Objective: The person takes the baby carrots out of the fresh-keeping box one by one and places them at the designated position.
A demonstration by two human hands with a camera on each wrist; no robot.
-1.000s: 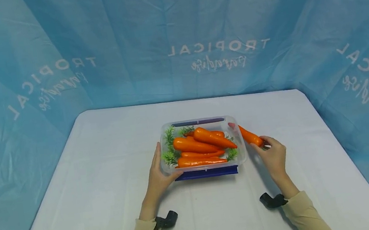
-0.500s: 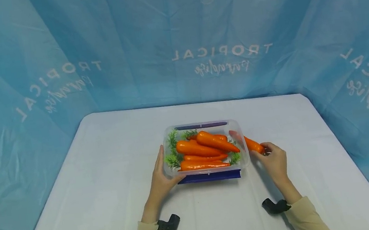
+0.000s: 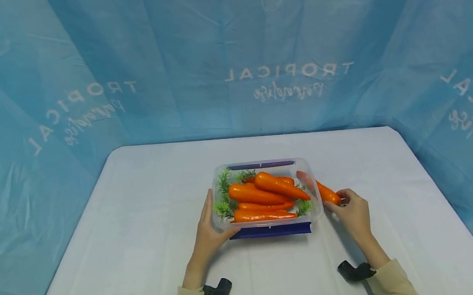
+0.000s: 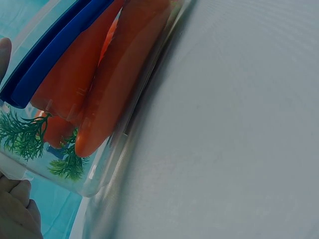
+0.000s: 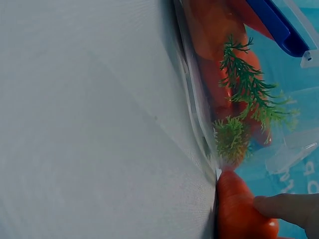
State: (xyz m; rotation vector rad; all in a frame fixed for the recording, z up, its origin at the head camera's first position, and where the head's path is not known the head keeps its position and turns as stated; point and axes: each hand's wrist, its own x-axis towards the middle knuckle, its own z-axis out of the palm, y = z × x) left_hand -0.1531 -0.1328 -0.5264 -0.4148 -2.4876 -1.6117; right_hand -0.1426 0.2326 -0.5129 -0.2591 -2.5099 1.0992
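A clear plastic food container (image 3: 318, 209) with blue latches stands mid-table, holding several orange carrots (image 3: 253, 194) and green leafy sprigs (image 3: 225, 209). My left hand (image 3: 206, 233) grips its left near corner, thumb along the front rim and fingers along the side. In the left wrist view the fingers (image 4: 17, 209) sit at the container's far corner. My right hand (image 3: 354, 209) pinches the thick end of a separate carrot (image 3: 328, 194) outside the right wall. The carrot's thinner end shows through the clear plastic; in the right wrist view, a fingertip presses its top.
The white-covered table (image 3: 147, 219) extends on both sides of the container. Behind it hangs a blue printed sheet (image 3: 191, 73). The front latch (image 3: 270, 232) hangs down from the container's rim, and another blue latch (image 3: 261, 165) shows at the back.
The head view has tilted, so everything sits a little lower in it. My right hand and its carrot have come slightly closer to the container's right wall. The left hand keeps its grip.
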